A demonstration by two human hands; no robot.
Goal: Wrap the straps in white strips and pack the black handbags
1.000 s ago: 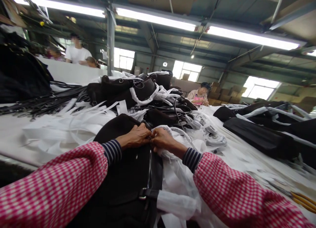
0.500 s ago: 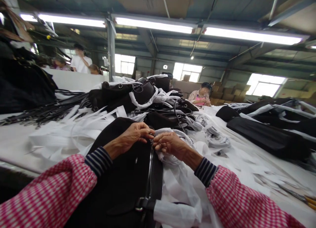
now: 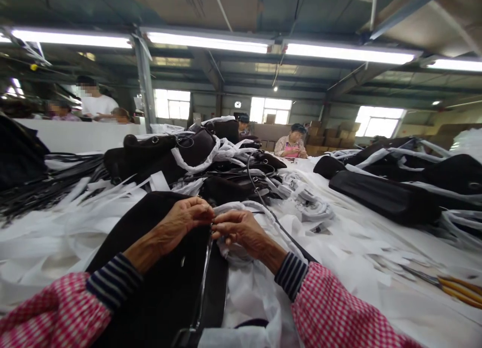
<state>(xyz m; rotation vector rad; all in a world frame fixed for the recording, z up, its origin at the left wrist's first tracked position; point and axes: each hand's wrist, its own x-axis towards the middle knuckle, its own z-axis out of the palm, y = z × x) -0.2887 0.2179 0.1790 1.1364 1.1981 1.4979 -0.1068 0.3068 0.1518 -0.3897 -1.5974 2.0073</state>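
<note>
I see my left hand [image 3: 175,226] and right hand [image 3: 244,232] close together, bunched at the far end of the zip [image 3: 205,272], though I cannot tell what they pinch. The black bag [image 3: 150,293] lies beneath them, stretching toward the camera; yellow-handled scissors [image 3: 457,289] rest rightward on the worktop [image 3: 440,325].

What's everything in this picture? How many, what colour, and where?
Near bag: one, dark, front centre
Zipper: one, silver, on that bag
Other bags: many, dark, behind and right
Straps: many, black, left
Wrapping: lots, white, around the bags
Tool: one, yellow-handled, far right
Cardboard boxes: several, brown, back
People: at least four, mixed clothes, back
Windows: three big, bright, back
Lights: several, white, overhead
Clock: one, white-faced, back wall
Left hand: one, pink-checked sleeve, at zipper's top
Right hand: one, pink-checked sleeve, beside left
</note>
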